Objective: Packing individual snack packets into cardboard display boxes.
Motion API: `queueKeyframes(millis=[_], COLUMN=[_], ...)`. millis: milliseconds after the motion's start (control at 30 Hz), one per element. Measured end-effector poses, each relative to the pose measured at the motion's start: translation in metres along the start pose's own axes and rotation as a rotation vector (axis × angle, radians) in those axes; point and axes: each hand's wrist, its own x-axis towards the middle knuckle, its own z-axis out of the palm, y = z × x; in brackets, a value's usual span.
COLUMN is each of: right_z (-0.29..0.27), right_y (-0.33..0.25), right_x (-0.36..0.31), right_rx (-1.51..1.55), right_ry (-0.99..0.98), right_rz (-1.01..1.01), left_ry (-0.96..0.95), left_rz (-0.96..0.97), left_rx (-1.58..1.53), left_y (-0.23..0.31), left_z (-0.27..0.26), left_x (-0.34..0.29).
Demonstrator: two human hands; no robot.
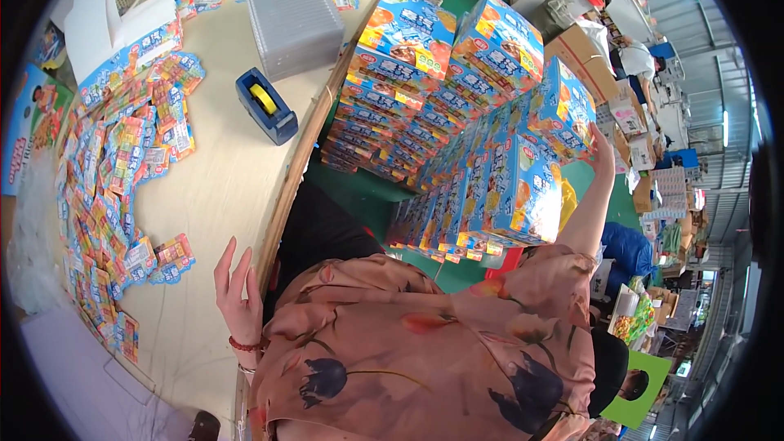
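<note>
My left hand [239, 294] is raised by the table edge with its fingers apart and nothing in them. A red beaded bracelet [244, 346] circles that wrist. Out to the right, my extended right arm ends in my right hand [602, 153], which grips the side of a blue printed carton [563, 106]. This carton rests at the top of the stacked cartons; part of my fingers is hidden along its side. Similar cartons [523, 188] form tall stacks beside the table. Near the table's edge stands a blue tape dispenser [268, 106] with a yellow core.
Many small colourful packets [122, 171] are spread over the left of the wooden table [214, 171]. A clear plastic box [296, 23] and an open white carton [122, 24] stand farther back. Another person [637, 61] works beyond the stacks. A blue bag [627, 249] lies at right.
</note>
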Motion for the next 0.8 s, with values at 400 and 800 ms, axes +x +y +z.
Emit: queueKeyframes(millis=[400, 800], right_z=[0.037, 0.088], right_y=[-0.084, -0.127], right_x=[-0.047, -0.074], right_rx=[-0.152, -0.466], right_ry=[0.546, 0.669], right_rz=[-0.812, -1.027], left_ry=[0.026, 0.082], left_rz=[-0.033, -0.087], left_rx=[-0.037, -0.032], left_y=[-0.005, -0.012], left_z=[0.000, -0.009], left_x=[-0.003, -0.013])
